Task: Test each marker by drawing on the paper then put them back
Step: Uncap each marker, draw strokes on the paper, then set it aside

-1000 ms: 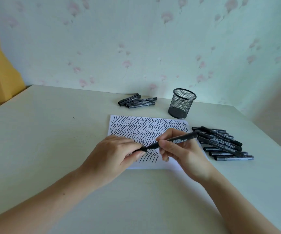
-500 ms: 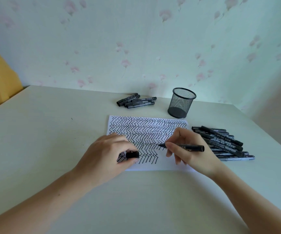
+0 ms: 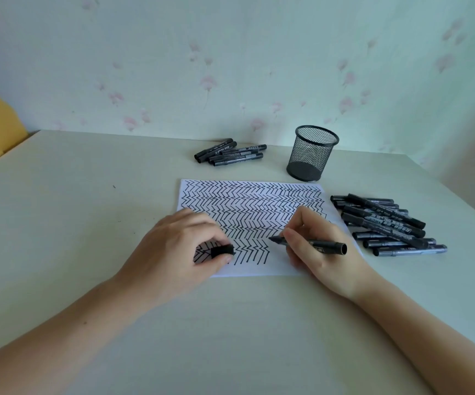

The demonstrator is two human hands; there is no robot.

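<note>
My right hand (image 3: 324, 246) grips uncapped marker (image 3: 310, 244), tip at or just above the paper (image 3: 247, 269), contact unclear | my left hand (image 3: 179, 246) pinches cap (image 3: 222, 250), resting on paper | marker pile (image 3: 387, 223) right of paper | mesh cup (image 3: 312, 153) behind paper

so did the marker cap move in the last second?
Yes. The cap, held in the left hand, came off the marker and shifted left, toward the paper's left edge and away from the mesh cup.
</note>
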